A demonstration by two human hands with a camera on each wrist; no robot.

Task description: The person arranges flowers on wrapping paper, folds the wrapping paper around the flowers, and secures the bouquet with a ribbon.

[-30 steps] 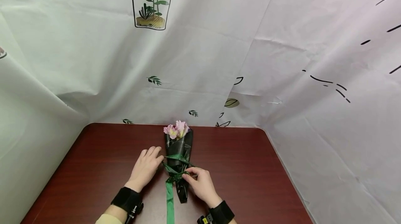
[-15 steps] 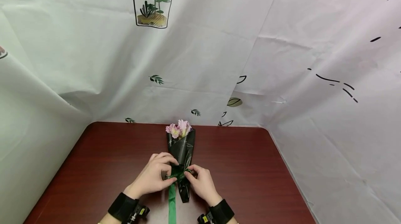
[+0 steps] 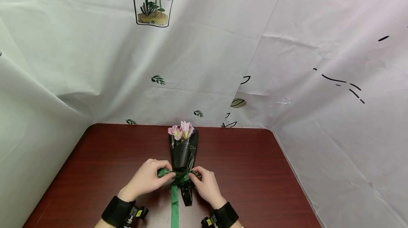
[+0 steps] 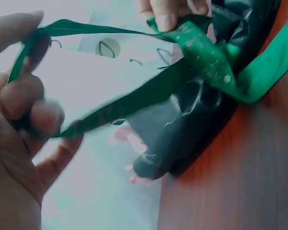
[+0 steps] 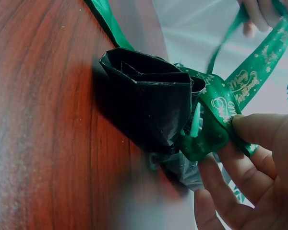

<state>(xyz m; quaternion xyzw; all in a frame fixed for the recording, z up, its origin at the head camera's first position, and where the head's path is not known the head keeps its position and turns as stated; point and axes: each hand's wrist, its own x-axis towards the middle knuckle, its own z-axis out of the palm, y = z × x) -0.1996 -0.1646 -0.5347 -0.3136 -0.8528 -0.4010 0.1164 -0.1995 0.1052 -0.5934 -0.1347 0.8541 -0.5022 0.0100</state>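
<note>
Pink flowers (image 3: 181,131) wrapped in black paper (image 3: 181,152) lie on the table, blooms toward the far edge. A green ribbon (image 5: 221,103) with pale printed lettering crosses the lower part of the wrap. On the left, my left hand (image 3: 146,178) holds a loop of this ribbon (image 4: 134,103), drawn out from the bouquet with the fingers curled in it. Close at the right side, my right hand (image 3: 206,185) pinches the ribbon between thumb and fingers. One ribbon tail runs down toward the near table edge. How the ribbon crosses under the fingers is partly hidden.
The dark red wooden table (image 3: 248,164) carries the bouquet near its middle. White printed cloth (image 3: 204,51) hangs behind and along both sides of the table. Black straps with small cameras are on both wrists.
My left hand has come in to the ribbon, taken hold of it and drawn a loop out leftward. My right hand keeps its pinch at nearly the same spot.
</note>
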